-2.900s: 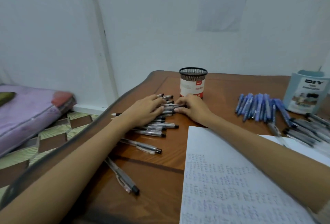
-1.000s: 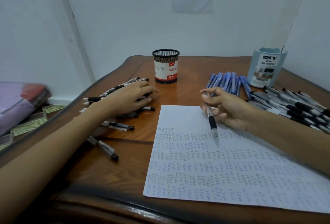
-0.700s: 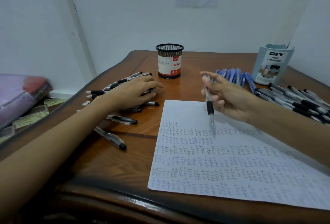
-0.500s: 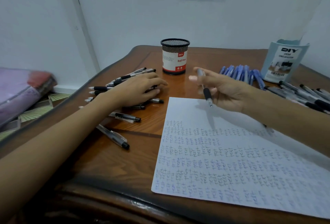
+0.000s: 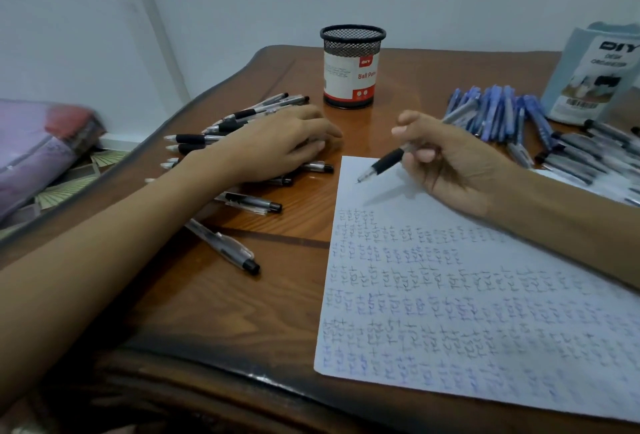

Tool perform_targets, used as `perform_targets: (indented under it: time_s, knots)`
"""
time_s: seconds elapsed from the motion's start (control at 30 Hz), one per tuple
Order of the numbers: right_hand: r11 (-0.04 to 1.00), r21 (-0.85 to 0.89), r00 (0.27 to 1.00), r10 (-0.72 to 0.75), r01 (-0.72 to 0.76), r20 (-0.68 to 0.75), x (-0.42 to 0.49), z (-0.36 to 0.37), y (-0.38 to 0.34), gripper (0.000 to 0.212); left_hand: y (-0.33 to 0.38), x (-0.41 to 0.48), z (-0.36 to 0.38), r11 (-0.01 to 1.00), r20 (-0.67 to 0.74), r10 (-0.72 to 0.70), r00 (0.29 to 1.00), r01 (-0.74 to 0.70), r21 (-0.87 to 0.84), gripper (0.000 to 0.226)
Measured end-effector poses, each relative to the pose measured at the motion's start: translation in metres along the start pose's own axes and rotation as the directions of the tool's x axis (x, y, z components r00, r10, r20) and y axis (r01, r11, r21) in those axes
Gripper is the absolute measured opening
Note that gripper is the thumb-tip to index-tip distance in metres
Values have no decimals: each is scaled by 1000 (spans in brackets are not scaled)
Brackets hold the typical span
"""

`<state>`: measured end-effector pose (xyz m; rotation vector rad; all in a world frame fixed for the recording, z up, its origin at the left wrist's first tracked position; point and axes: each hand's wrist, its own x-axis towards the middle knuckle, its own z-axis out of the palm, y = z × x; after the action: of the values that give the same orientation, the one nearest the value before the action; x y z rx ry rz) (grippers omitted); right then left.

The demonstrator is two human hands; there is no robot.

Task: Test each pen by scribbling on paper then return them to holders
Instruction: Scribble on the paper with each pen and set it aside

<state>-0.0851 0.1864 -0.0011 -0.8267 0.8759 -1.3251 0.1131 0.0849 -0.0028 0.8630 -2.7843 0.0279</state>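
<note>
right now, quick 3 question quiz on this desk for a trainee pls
1. True or false: the right hand holds a pen with its tip over the paper.
2. The left hand rests on: A) the paper B) black pens C) nothing, it hovers.
3. Fill in: the row of pens to the right of the mesh cup is ____ in colour.
Key: 1 true; 2 B; 3 blue.
</note>
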Motion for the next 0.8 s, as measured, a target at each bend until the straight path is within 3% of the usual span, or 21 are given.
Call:
perform_targets:
  time_s: [0.1, 0.17, 0.23, 0.33, 0.47, 0.8]
  knots:
    - [955, -294, 990, 13, 30, 141, 2, -2, -2, 20, 0, 0, 1, 1000, -6, 7, 1000, -7, -12, 34]
    - [929, -370, 965, 113, -18, 238, 2, -3, -3, 41, 1, 0, 0, 1000, -15, 13, 1000, -13, -24, 32]
    - [894, -447, 957, 121, 11, 266, 0, 0, 0, 50, 1, 0, 0, 999, -20, 29, 999, -29, -26, 32]
    - [837, -526, 977, -39, 147, 212, -5, 7, 7, 34, 0, 0, 0, 999, -20, 33, 999, -34, -17, 32]
    - [687, -654, 948, -213, 317, 236, -8, 13, 15, 44, 1, 0, 1, 1000, -4, 25, 1000, -25, -3, 33]
    - [661, -668, 939, -230, 342, 254, -5, 9, 15, 45, 1, 0, -1, 1000, 14, 1, 1000, -1, 0, 34]
